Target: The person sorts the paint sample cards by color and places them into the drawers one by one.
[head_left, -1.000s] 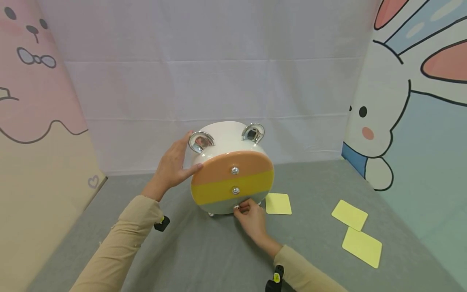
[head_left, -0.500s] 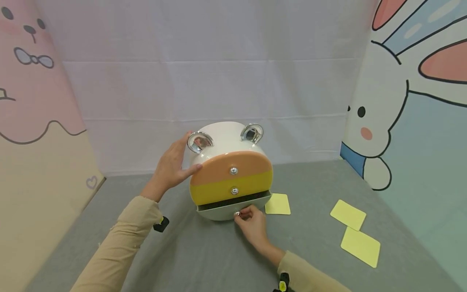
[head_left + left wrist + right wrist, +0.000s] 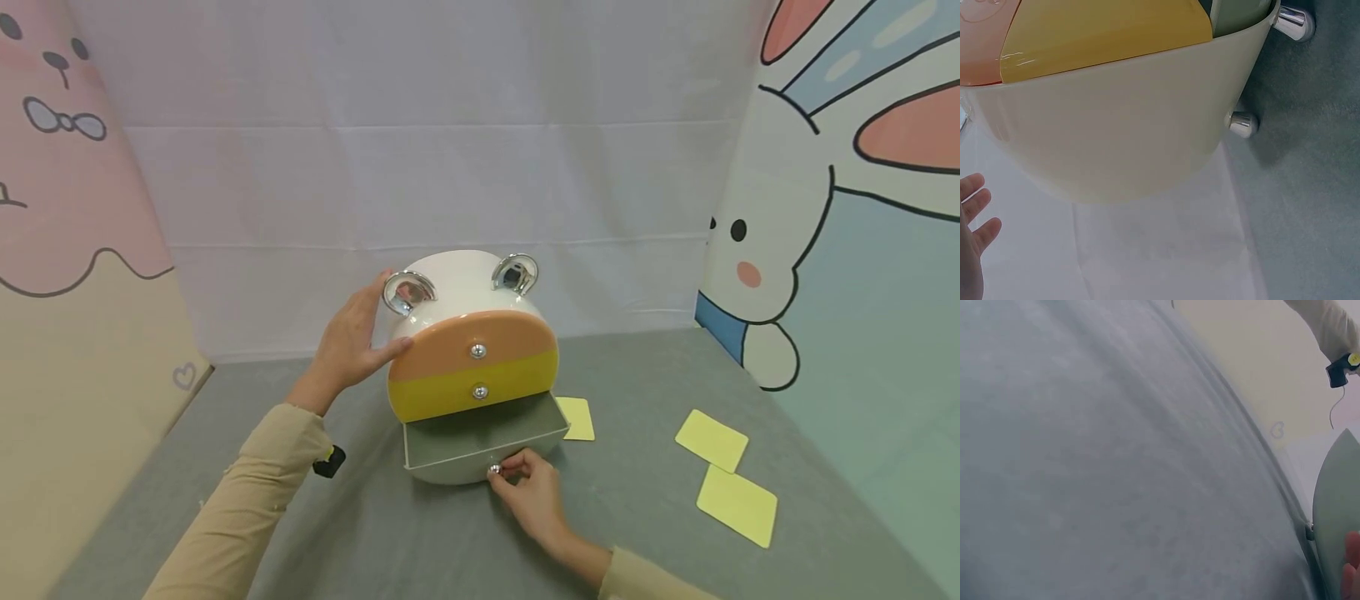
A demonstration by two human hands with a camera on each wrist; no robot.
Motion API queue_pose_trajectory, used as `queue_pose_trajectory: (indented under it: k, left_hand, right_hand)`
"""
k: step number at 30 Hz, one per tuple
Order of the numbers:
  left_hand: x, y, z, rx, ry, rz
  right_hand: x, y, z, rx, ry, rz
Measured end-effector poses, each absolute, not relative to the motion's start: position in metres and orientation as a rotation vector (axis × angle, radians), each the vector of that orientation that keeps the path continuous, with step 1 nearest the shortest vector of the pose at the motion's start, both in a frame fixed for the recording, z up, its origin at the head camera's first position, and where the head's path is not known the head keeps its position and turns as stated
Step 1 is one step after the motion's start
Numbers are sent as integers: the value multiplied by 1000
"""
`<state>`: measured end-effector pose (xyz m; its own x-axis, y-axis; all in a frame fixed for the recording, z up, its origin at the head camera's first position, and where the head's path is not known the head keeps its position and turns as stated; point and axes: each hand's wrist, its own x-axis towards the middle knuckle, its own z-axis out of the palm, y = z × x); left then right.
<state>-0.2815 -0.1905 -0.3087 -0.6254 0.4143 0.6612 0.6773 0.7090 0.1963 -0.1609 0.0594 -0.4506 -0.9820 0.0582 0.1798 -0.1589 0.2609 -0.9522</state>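
Note:
A small drawer cabinet (image 3: 467,279), shaped like an alarm clock with a white glossy body, stands on the grey cloth. Its orange drawer (image 3: 442,354) and yellow drawer (image 3: 435,396) are closed. Below them the grey-green drawer (image 3: 450,473) is pulled well out, and its visible inside is bare. My right hand (image 3: 536,498) pinches that drawer's silver knob (image 3: 494,470) between thumb and fingers. With the thumb at the front edge, my left hand (image 3: 348,346) rests against the cabinet's left side. The left wrist view shows the white side wall (image 3: 1116,125) and these extended left fingers (image 3: 988,231).
One yellow card (image 3: 577,418) lies partly behind the drawer's right corner. Two more yellow cards, an upper one (image 3: 712,440) and a lower one (image 3: 738,504), lie farther right. Silver bell-like ears (image 3: 516,273) top the cabinet. A white curtain (image 3: 450,167) hangs behind.
The bottom drawer has gone from closed to well open, drawn toward me by the knob in my right hand. My left hand stays on the cabinet's side.

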Motion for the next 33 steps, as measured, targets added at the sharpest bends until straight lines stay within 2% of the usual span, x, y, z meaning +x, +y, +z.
queue_pose_trajectory:
  k: [13, 33]
  left_hand:
    - [-282, -191, -309, -835, -2313, -585]
    - [-283, -191, -310, -821, -2331, -599]
  right_hand:
    - [-143, 66, -454, 152, -2328, 1788]
    - [-139, 75, -458, 166, -2431, 1685]
